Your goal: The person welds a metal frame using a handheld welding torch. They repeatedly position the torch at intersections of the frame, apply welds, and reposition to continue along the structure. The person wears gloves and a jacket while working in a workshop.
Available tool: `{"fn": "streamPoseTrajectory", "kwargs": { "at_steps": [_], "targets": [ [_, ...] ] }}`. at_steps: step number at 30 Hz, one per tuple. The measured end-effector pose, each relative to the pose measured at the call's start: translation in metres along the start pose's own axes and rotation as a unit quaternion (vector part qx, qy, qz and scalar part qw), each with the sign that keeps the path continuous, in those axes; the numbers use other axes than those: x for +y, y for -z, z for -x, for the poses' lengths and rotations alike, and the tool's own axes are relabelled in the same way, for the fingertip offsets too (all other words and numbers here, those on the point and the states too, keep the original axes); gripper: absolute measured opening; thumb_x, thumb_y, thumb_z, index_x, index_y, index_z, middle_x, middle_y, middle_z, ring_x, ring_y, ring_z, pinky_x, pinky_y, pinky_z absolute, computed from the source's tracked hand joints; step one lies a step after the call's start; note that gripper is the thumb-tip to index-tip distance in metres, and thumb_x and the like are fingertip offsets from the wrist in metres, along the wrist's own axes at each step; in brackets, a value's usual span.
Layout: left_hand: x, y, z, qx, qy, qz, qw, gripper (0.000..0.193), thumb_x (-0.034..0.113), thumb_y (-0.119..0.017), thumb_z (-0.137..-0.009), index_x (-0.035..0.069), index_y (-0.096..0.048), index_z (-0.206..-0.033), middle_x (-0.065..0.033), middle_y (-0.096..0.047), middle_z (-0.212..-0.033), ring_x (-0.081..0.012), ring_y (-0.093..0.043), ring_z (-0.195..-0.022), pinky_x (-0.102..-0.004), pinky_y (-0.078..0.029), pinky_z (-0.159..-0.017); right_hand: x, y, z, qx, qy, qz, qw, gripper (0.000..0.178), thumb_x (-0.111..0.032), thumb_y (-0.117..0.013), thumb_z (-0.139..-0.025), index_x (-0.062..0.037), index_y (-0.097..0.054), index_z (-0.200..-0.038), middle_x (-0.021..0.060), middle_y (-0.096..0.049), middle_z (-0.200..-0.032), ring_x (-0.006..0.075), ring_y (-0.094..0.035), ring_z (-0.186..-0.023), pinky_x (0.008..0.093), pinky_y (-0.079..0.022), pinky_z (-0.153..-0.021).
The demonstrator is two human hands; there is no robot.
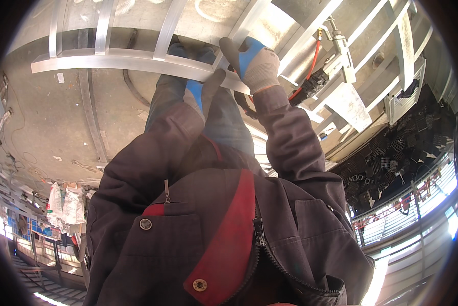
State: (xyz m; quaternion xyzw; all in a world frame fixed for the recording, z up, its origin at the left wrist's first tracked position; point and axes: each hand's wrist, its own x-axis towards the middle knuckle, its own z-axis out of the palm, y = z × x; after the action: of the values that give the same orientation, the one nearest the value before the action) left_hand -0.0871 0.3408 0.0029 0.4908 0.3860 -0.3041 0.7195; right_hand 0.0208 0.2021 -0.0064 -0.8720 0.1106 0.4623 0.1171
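Observation:
A silvery aluminium frame (114,62) with a long rail and several crosswise slats spans the upper part of the head view, in front of my legs. Against the rail's near edge, my left hand (198,93) in a grey and blue work glove closes on it, the thumb lying up onto the rail. The other fingers are hidden below. Farther right, my right hand (257,61), gloved alike, grips a slat (246,25) close to where it meets the rail, its thumb stretched across to the left.
Right of the frame lie a clamp-like metal fixture (342,53), an orange-red hose (315,56) and more aluminium bars (405,46). Dark profile pieces (387,158) are heaped at the far right. Cables (132,76) run over the concrete floor (55,112). White sacks (65,204) stand at left.

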Motion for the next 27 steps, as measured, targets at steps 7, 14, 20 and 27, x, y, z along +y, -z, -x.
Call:
{"fn": "streamPoseTrajectory", "kwargs": {
  "at_steps": [7,14,20,27],
  "targets": [
    [-0.015,0.003,-0.011,-0.015,0.008,0.013,1.000,0.035,0.030,-0.073,-0.098,0.002,-0.068,-0.118,-0.0102,-0.072,-0.108,-0.0181,-0.070,-0.096,-0.0306,-0.055,-0.082,0.000,-0.004,-0.002,0.011,-0.006,0.004,1.000,0.083,-0.086,-0.050,-0.085,-0.0064,-0.072,-0.094,0.0047,-0.077,-0.076,0.0249,-0.075,-0.083,0.0361,-0.054,-0.082],
    [0.005,0.004,0.005,-0.039,-0.025,0.047,0.998,0.040,0.025,-0.074,-0.097,-0.001,-0.062,-0.125,-0.0145,-0.070,-0.113,-0.0209,-0.071,-0.102,-0.0320,-0.058,-0.087,0.007,-0.010,-0.004,0.035,0.026,0.018,0.999,0.085,-0.086,-0.049,-0.087,-0.0052,-0.072,-0.100,0.0057,-0.077,-0.077,0.0263,-0.075,-0.085,0.0370,-0.054,-0.082],
    [-0.003,0.006,-0.003,-0.053,-0.015,0.038,0.998,0.042,0.027,-0.073,-0.098,-0.002,-0.061,-0.125,-0.0145,-0.069,-0.114,-0.0217,-0.071,-0.103,-0.0326,-0.057,-0.087,0.003,-0.004,0.003,0.052,0.046,0.048,0.996,0.081,-0.081,-0.049,-0.092,-0.0049,-0.072,-0.105,0.0113,-0.078,-0.087,0.0316,-0.075,-0.088,0.0403,-0.054,-0.085],
    [-0.020,0.008,-0.009,-0.063,0.021,0.071,0.995,0.048,0.039,-0.074,-0.096,0.002,-0.064,-0.125,-0.0097,-0.069,-0.114,-0.0200,-0.069,-0.103,-0.0310,-0.054,-0.088,0.003,0.014,0.009,0.086,0.054,-0.049,0.994,0.066,-0.068,-0.058,-0.093,-0.0040,-0.071,-0.103,0.0167,-0.076,-0.095,0.0368,-0.073,-0.094,0.0428,-0.055,-0.083]
  ]
}}
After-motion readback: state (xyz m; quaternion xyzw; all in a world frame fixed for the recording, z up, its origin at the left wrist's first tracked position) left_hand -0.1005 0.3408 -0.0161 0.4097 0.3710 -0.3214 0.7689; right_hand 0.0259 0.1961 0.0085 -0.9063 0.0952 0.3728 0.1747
